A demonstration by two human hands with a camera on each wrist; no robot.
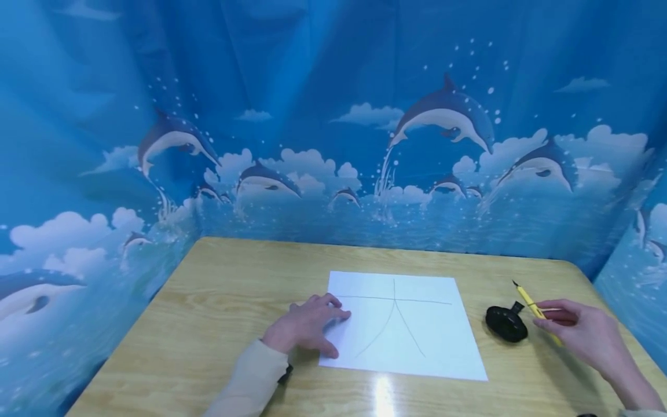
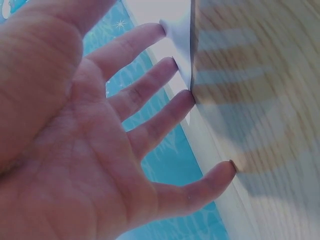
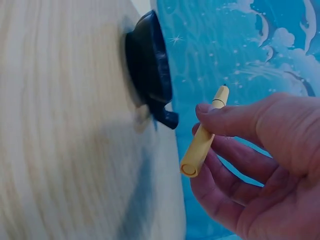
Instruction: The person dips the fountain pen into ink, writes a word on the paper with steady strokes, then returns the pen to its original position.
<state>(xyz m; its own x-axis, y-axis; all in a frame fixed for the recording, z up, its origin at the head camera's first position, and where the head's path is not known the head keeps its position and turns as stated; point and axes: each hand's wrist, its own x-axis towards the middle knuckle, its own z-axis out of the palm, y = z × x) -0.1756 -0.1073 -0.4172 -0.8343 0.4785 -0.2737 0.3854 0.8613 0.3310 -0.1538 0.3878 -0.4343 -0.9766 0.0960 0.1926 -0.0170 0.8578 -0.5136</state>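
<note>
A white sheet of paper [image 1: 443, 330] lies on the table, with thin dark lines drawn on it: one across, one short upright and two curving down apart. My left hand [image 1: 310, 324] rests at the paper's left edge, its fingers spread; in the left wrist view the fingertips [image 2: 182, 100] touch the paper's edge and the tabletop. Right of the paper, my right hand [image 1: 586, 330] pinches a yellow pen [image 3: 201, 145] with a dark pointed tip between thumb and fingers, above the table. Just left of that hand sits a glossy black rounded dish [image 1: 505, 324] with a short stub handle.
The pale wooden table [image 1: 224, 307] has rounded far corners. Behind it and at both sides hangs a blue curtain [image 1: 323, 145] printed with dolphins, clouds and water. A small dark item [image 1: 285, 375] shows by the left sleeve [image 1: 255, 376].
</note>
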